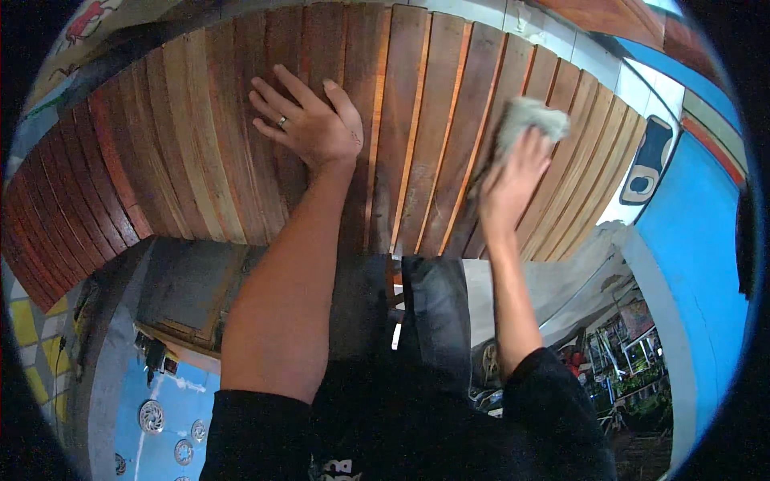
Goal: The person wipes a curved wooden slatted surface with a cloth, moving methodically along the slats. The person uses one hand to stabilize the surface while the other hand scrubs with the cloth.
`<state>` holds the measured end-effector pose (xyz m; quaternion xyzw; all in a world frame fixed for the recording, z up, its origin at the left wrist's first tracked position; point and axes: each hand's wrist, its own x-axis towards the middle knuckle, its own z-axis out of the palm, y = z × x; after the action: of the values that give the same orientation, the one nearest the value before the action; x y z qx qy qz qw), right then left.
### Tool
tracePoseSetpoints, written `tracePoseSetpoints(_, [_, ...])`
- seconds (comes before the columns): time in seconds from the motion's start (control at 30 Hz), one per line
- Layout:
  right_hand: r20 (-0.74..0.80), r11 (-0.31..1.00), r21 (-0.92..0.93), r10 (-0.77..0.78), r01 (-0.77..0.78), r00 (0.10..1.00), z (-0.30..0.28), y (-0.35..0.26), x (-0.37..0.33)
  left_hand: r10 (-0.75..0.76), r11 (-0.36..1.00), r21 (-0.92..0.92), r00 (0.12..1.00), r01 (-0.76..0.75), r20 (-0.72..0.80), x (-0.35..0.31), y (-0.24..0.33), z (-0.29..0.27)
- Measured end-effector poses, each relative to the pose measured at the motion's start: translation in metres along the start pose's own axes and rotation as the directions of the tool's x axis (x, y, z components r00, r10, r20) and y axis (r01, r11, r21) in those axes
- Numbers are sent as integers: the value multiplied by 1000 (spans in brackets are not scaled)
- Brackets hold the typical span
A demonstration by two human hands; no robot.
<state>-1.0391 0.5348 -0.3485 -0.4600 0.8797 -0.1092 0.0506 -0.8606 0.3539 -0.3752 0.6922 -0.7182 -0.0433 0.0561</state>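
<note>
A row of brown wooden slats (437,104) lies side by side before me, with narrow gaps between several of them. My left hand (313,120) rests on the slats left of the middle, its fingers spread and holding nothing; a ring sits on one finger. On the right side, my right hand (517,176) presses a pale greyish cloth (535,124) onto the slats. The fingers lie over the cloth, which is bunched, and the hand looks slightly blurred.
Darker reddish slats (68,200) stand at the far left. Beyond the right end lies a black and beige object (646,160) on a white surface, near a blue wall (698,232). Round metal discs (152,417) hang on blue at the lower left. Cluttered metal items (626,361) fill the lower right.
</note>
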Motion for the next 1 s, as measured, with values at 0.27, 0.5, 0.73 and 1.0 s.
tracePoseSetpoints(0.27, [-102,941,27,-334,338,937,54,-108,123,39,999,0,999,-39,-10,-6,12,6])
tracePoseSetpoints(0.5, [58,948,180,-275,261,960,6,-31,12,5,1000,5,1000,-5,-6,3,-1,-3])
tracePoseSetpoints(0.73, [-252,996,-10,-83,83,964,30,-19,129,11,1000,-24,999,-10,31,-3,14,0])
tracePoseSetpoints(1.0, [327,880,178,-475,440,817,-6,-8,-24,0,1000,-21,1000,-1,-30,-3,1,4])
